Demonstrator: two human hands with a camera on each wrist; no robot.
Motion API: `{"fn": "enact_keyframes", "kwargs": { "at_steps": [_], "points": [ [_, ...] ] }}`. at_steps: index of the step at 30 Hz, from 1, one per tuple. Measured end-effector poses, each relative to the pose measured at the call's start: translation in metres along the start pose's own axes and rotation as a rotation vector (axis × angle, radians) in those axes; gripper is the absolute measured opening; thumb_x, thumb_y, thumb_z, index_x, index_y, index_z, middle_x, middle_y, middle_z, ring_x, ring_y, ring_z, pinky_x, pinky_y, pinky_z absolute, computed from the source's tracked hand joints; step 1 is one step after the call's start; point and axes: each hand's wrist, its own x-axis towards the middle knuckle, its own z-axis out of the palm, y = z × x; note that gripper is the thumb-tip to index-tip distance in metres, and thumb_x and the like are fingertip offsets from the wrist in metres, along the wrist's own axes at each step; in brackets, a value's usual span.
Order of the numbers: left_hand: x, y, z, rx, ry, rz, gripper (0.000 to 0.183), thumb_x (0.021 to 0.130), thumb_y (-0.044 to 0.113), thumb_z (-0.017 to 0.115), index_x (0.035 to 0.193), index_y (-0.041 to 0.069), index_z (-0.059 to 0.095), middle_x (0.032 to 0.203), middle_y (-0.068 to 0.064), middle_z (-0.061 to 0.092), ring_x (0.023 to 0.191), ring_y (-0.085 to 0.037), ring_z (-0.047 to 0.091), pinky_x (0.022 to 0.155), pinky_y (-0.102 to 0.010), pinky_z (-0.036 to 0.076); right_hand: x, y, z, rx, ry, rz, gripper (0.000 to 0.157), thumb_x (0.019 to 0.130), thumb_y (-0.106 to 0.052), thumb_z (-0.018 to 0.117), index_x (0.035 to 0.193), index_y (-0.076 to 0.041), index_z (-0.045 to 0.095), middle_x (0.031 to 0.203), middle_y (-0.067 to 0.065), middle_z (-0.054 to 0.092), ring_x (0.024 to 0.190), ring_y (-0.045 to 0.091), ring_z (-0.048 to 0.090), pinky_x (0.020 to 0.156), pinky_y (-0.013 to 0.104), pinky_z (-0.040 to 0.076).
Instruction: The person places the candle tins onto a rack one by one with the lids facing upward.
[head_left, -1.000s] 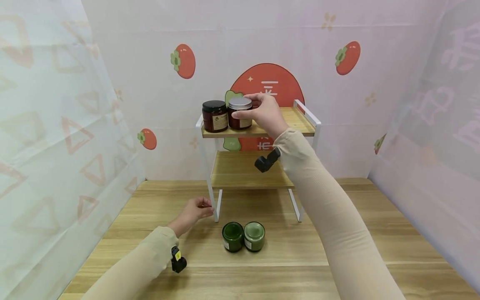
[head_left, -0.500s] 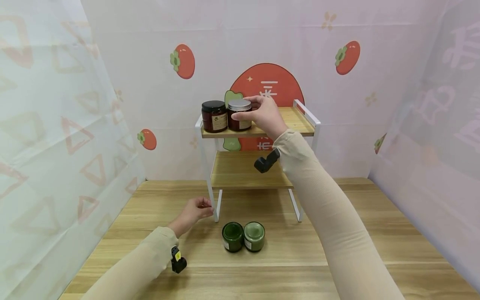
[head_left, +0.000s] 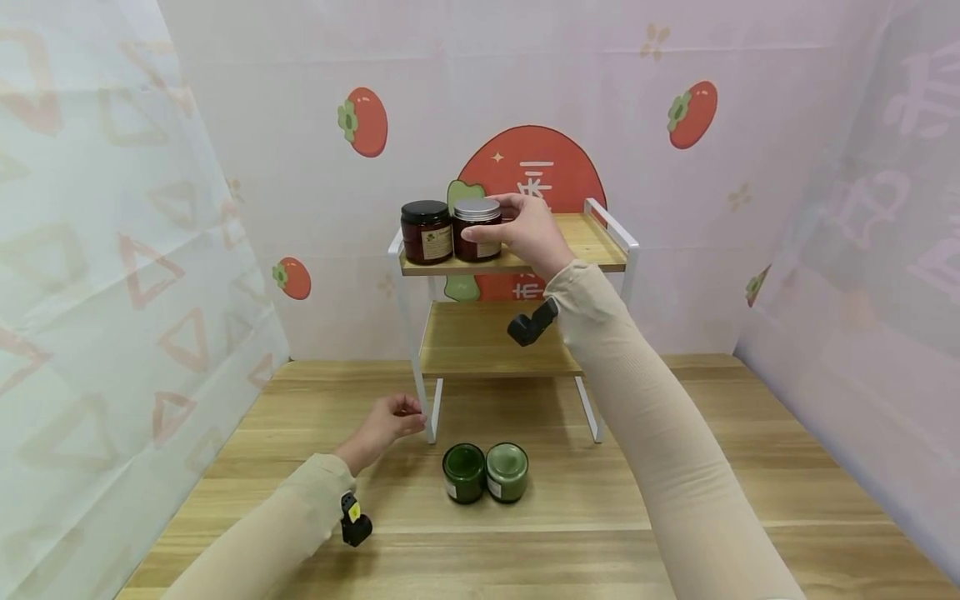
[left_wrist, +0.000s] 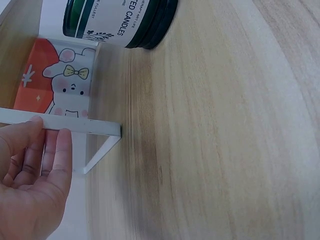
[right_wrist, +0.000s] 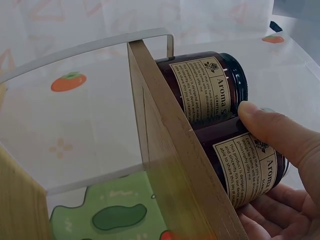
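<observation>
On the top board of a two-tier shelf rack [head_left: 525,265], my right hand [head_left: 534,237] grips a dark red candle jar with a silver lid [head_left: 477,210], thumb in front and fingers behind. Right beside it, at the board's left end, stands a black-lidded candle jar [head_left: 426,235]. Both carry cream labels, and the right wrist view shows the gripped jar's label [right_wrist: 245,170] reading "Aroma". Low on the left, my left hand [head_left: 381,430] holds the rack's white front leg [left_wrist: 77,124] between thumb and fingers, near the table.
In front of the rack, a dark green jar [head_left: 464,473] and a lighter green jar [head_left: 507,473] stand side by side on the wooden table [head_left: 570,550]. The rack's lower board [head_left: 498,337] is bare. Printed cloth walls [head_left: 255,108] enclose the back and sides.
My right hand has come down very slightly with the silver-lidded jar. My left hand stays on the leg, and the green jars have not moved.
</observation>
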Motion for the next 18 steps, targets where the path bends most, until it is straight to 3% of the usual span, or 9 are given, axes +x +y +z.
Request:
{"fn": "enact_keyframes", "kwargs": {
  "at_steps": [10, 18],
  "points": [
    [0.0014, -0.0016, -0.0015, 0.012, -0.002, -0.001, 0.014, 0.091, -0.005, 0.06, 0.102, -0.009, 0.052, 0.094, -0.008, 0.057, 0.093, -0.021, 0.063, 0.086, -0.027, 0.059, -0.0001, -0.002, 0.0022, -0.008, -0.002, 0.026, 0.066, 0.076, -0.021, 0.084, 0.134, -0.007, 0.054, 0.122, 0.008, 0.062, 0.105, 0.015, 0.058, 0.09, 0.024, 0.049],
    [0.0018, -0.0029, -0.0011, 0.002, -0.007, -0.003, 0.015, 0.091, -0.006, 0.059, 0.104, -0.011, 0.052, 0.094, -0.007, 0.058, 0.098, -0.028, 0.063, 0.087, -0.029, 0.059, 0.0002, -0.0023, 0.0017, -0.044, -0.007, 0.044, 0.067, 0.077, -0.023, 0.083, 0.135, -0.008, 0.053, 0.124, 0.008, 0.06, 0.106, 0.016, 0.055, 0.089, 0.024, 0.049]
  ]
}}
